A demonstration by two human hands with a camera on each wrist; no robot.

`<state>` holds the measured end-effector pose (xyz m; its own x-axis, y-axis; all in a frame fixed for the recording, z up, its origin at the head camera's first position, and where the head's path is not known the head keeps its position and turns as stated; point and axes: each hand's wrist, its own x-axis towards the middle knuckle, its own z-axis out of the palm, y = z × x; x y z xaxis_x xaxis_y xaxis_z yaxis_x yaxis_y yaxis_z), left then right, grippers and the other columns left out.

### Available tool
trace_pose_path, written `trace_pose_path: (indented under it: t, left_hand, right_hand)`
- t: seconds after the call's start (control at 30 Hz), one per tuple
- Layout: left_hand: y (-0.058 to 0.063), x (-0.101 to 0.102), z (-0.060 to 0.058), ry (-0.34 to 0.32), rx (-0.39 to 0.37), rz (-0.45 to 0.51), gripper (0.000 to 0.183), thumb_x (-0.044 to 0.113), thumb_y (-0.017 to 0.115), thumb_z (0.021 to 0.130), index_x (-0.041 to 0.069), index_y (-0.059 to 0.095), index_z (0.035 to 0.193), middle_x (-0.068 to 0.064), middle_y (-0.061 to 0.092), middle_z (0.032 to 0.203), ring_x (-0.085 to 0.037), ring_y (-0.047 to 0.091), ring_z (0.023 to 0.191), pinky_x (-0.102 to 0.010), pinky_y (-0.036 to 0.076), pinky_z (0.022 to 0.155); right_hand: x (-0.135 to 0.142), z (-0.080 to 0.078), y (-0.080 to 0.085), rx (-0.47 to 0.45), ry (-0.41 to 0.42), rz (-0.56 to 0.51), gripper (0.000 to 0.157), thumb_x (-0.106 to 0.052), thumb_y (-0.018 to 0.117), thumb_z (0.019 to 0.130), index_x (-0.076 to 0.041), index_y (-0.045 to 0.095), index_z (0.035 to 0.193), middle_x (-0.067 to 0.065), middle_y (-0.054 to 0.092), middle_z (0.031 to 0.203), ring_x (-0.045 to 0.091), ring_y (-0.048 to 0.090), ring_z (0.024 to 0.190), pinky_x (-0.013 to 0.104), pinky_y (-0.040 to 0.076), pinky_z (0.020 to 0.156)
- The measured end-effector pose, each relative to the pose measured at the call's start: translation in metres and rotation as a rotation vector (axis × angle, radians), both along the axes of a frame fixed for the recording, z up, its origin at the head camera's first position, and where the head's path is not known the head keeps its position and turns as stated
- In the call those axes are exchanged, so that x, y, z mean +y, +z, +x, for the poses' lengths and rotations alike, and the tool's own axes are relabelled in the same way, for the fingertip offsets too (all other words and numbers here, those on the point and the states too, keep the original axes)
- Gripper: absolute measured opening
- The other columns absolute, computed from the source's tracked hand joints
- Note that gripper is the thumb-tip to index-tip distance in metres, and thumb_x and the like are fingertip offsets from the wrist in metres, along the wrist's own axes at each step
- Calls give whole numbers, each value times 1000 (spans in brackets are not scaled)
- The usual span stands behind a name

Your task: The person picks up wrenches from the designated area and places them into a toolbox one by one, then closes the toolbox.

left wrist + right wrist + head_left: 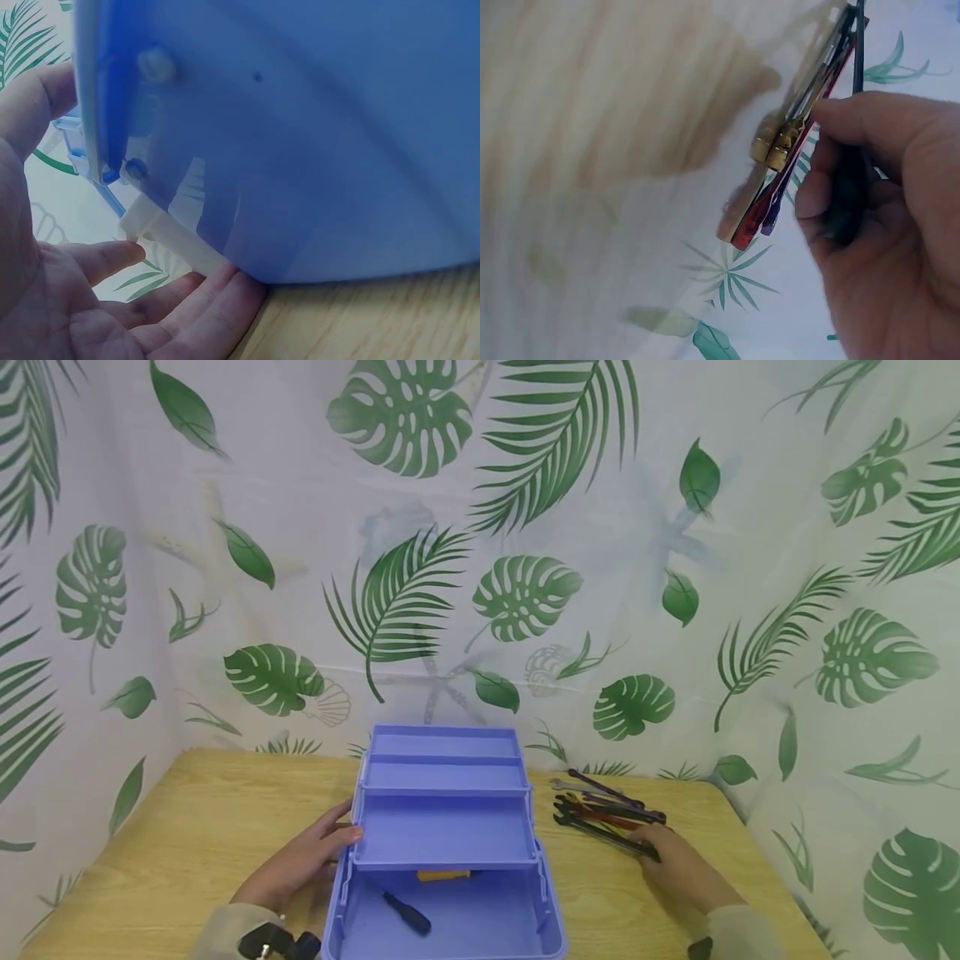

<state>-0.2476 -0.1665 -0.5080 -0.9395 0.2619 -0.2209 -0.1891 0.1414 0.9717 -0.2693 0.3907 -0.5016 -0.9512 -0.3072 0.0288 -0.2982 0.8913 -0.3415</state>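
Observation:
A blue toolbox [446, 839] stands open on the table, its stepped trays raised. Against its left side rests my left hand [300, 860], fingers extended; in the left wrist view, the fingertips touch near the white latch [176, 244] and the thumb lies at the box's edge. My right hand [678, 864] grips one end of a black wrench [603, 835] beside a loose pile of wrenches [600, 797]. In the right wrist view, fingers and thumb close round its dark end [847, 195], near red, purple and brass-coloured tools [780, 146]. Inside the box lies a black-handled screwdriver [408, 914].
A yellow handle [442, 875] shows under the lowest raised tray, partly hidden. The wooden table [247, 785] carries the box and the wrenches. Behind it hangs a white leaf-print cloth [442, 610].

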Motion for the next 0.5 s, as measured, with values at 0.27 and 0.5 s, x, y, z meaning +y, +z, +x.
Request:
trace_pose_path:
  t: [0.27, 0.5]
  left_hand:
    - [-2, -1, -3, 3, 6, -6, 82, 44, 62, 101, 11, 23, 165, -32, 41, 154, -42, 61, 125, -55, 55, 100]
    - [-3, -2, -3, 10, 0, -22, 83, 47, 63, 100, 12, 24, 165, -30, 43, 154, -41, 61, 125, -55, 55, 100]
  right_hand:
    - [2, 5, 5, -87, -152, -105, 17, -28, 79, 92, -15, 75, 102, 0, 74, 103, 21, 68, 95, 48, 57, 86]
    - [-7, 9, 5, -44, -219, -55, 19, -28, 81, 90, -14, 77, 103, 4, 76, 105, 30, 70, 98, 55, 56, 88]
